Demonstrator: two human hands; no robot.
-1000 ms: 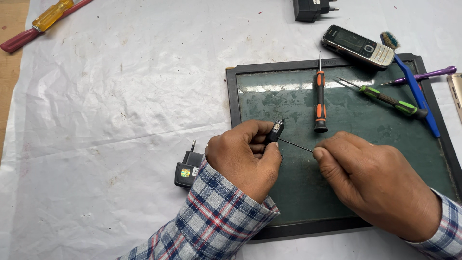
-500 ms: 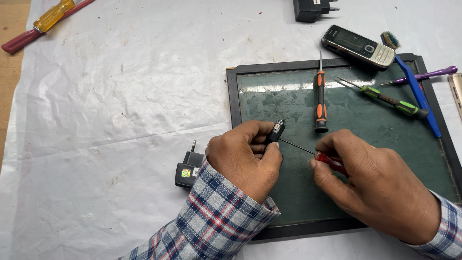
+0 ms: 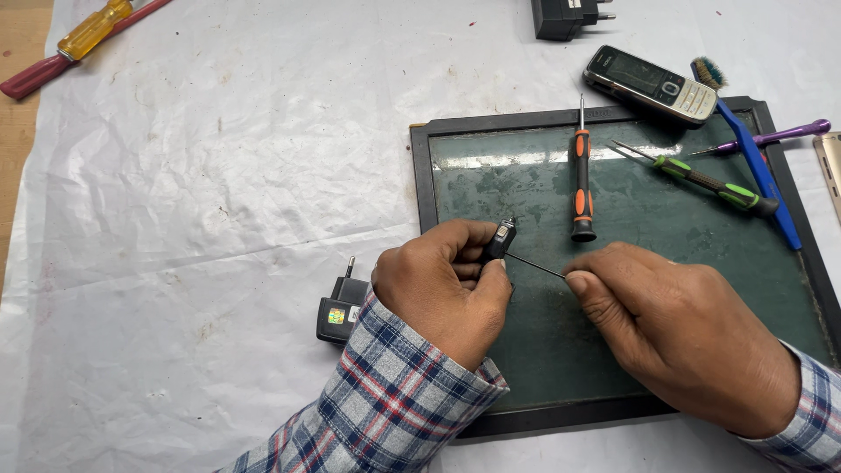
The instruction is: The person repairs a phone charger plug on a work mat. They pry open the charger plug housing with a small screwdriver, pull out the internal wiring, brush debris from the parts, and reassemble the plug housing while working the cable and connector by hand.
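My left hand (image 3: 442,285) grips a small black connector plug (image 3: 499,238) over the lower left of a dark green work mat (image 3: 526,188). My right hand (image 3: 674,328) is closed around a thin screwdriver (image 3: 534,264); its bare metal shaft reaches left and its tip touches the plug. The screwdriver's handle is hidden inside my fist. Both wrists wear plaid sleeves.
On the mat lie an orange-and-black screwdriver (image 3: 582,184), green-handled tweezers (image 3: 701,180) and a blue brush (image 3: 753,166). A candybar phone (image 3: 650,84) sits at the mat's top edge. A black charger (image 3: 340,307) lies left of my wrist, another adapter (image 3: 565,16) at top, a yellow screwdriver (image 3: 83,33) top left.
My right hand has closed further over the thin screwdriver, hiding the red handle seen half a second ago. The left hand and plug have stayed in place.
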